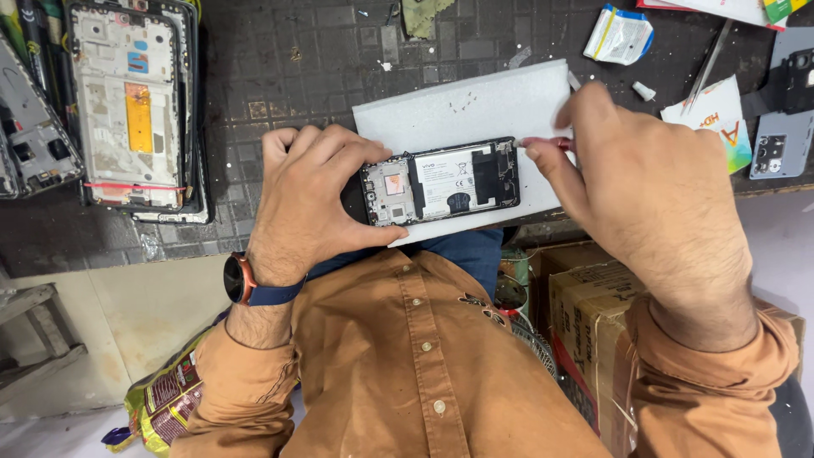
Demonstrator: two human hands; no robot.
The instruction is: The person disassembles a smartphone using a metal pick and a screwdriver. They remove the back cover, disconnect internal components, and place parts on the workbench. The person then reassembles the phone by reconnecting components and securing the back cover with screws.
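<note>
We are holding the opened phone [441, 181] with our left hand [309, 199], its long axis lying along the table's near edge. Our right hand [649, 199] is pinching a red screwdriver [543, 144] in closed fingers, its tip touching the phone's far right corner.

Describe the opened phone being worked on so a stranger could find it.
Find the white foam sheet on the dark bench. The opened phone lies along its near edge, steadied by the left hand. Unlike the stacked frames at left, it has a white-labelled battery.

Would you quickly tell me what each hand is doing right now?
Left hand: closed on the opened phone, steadying it.
Right hand: closed on a red-handled screwdriver, tip at the phone's corner.
</note>
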